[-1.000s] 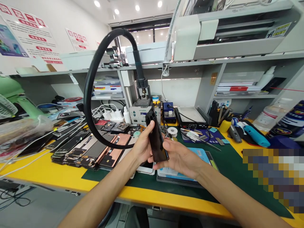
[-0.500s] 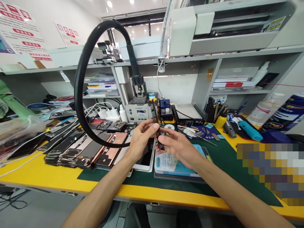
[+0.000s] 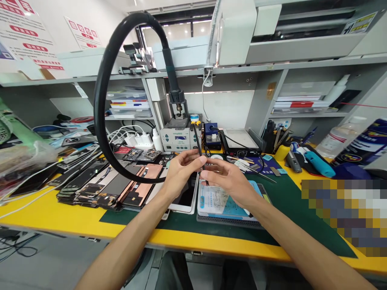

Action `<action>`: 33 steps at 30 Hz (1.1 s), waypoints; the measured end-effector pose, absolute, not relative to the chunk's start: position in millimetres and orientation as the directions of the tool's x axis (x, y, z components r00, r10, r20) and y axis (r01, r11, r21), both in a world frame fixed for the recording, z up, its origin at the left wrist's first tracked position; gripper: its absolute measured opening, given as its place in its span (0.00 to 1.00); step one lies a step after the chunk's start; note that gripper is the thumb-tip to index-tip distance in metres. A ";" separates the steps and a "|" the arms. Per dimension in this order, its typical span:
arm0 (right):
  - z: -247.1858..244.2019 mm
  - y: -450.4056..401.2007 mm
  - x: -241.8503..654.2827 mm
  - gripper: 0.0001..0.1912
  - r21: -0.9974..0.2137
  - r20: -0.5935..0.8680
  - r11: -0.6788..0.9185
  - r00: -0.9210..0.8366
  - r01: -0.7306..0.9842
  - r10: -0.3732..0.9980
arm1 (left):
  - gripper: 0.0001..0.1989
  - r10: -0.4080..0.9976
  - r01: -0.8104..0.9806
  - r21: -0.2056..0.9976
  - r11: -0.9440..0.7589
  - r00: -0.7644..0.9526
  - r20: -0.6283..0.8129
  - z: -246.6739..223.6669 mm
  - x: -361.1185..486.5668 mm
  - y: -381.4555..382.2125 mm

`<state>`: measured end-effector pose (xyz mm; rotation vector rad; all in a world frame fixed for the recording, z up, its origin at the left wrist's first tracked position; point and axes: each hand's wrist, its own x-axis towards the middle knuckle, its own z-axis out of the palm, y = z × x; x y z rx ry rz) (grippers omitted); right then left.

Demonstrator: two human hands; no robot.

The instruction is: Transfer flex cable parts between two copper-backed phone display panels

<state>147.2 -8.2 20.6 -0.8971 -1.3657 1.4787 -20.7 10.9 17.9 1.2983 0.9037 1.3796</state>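
Note:
Both hands pinch one thin, dark, flat piece (image 3: 198,141), seen nearly edge-on and tilted, its upper end leaning left. My left hand (image 3: 183,174) grips its middle between thumb and fingers. Lower down, my right hand (image 3: 225,179) has thumb and fingertips closed on it from the right side. Beneath the hands lie a white-framed tablet (image 3: 186,199) and, to its right, a blue and white pad (image 3: 214,201). What exactly the dark piece is cannot be made out.
Stacks of phone screens (image 3: 117,187) lie on the left. A thick black hose (image 3: 99,96) arches up beside the grey rework station (image 3: 178,139). Behind the hands stands a blue soldering unit (image 3: 211,137). Tweezers and tools lie on a blue mat (image 3: 272,165); bottles (image 3: 340,137) stand at right.
The dark piece has turned more edge-on and looks thinner. My right hand's fingers have drawn in closer around it. The camera view has shifted slightly.

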 end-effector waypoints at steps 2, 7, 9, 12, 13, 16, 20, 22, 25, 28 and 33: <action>20.2 -7.6 148.0 0.34 -0.992 0.082 0.044 -0.332 -0.122 0.940 | 0.27 0.970 -0.193 0.958 -0.210 0.084 0.229 17.3 -20.9 12.2; 17.8 -4.6 150.6 0.33 -0.991 0.110 0.075 -0.350 -0.113 0.930 | 0.27 0.955 -0.243 0.939 -0.245 0.106 0.276 11.5 -20.3 17.2; 17.2 -2.8 152.1 0.34 -0.989 0.134 0.102 -0.366 -0.104 0.921 | 0.28 0.940 -0.234 0.927 -0.293 0.104 0.324 10.0 -20.0 17.8; 17.1 -0.9 153.6 0.34 -0.980 0.197 0.183 -0.377 -0.074 0.905 | 0.30 0.912 -0.223 0.905 -0.362 0.118 0.394 11.8 -20.8 16.6; 17.1 -0.8 153.7 0.34 -0.975 0.222 0.214 -0.380 -0.063 0.898 | 0.31 0.899 -0.223 0.895 -0.386 0.125 0.419 13.3 -21.6 16.1; 16.0 -1.9 153.2 0.36 -0.955 0.291 0.290 -0.403 -0.064 0.868 | 0.31 0.834 -0.225 0.839 -0.496 0.146 0.532 18.4 -25.8 15.5; 13.0 -4.0 152.1 0.40 -0.931 0.355 0.351 -0.454 -0.097 0.817 | 0.35 0.702 -0.189 0.734 -0.652 0.215 0.679 25.9 -34.7 17.3; 11.4 -4.1 152.1 0.42 -0.921 0.374 0.380 -0.472 -0.087 0.798 | 0.38 0.662 -0.159 0.708 -0.688 0.263 0.702 32.5 -39.1 17.9; 8.0 -2.9 153.3 0.45 -0.903 0.398 0.426 -0.476 -0.051 0.784 | 0.41 0.617 -0.101 0.678 -0.728 0.334 0.712 47.7 -44.5 17.5; 3.2 -1.1 155.9 0.46 -0.870 0.430 0.493 -0.460 0.020 0.777 | 0.38 0.574 -0.039 0.647 -0.762 0.421 0.702 64.0 -48.1 16.2; -0.3 1.1 159.1 0.45 -0.793 0.503 0.600 -0.445 0.102 0.741 | 0.37 0.570 -0.043 0.651 -0.758 0.442 0.693 70.5 -47.2 13.4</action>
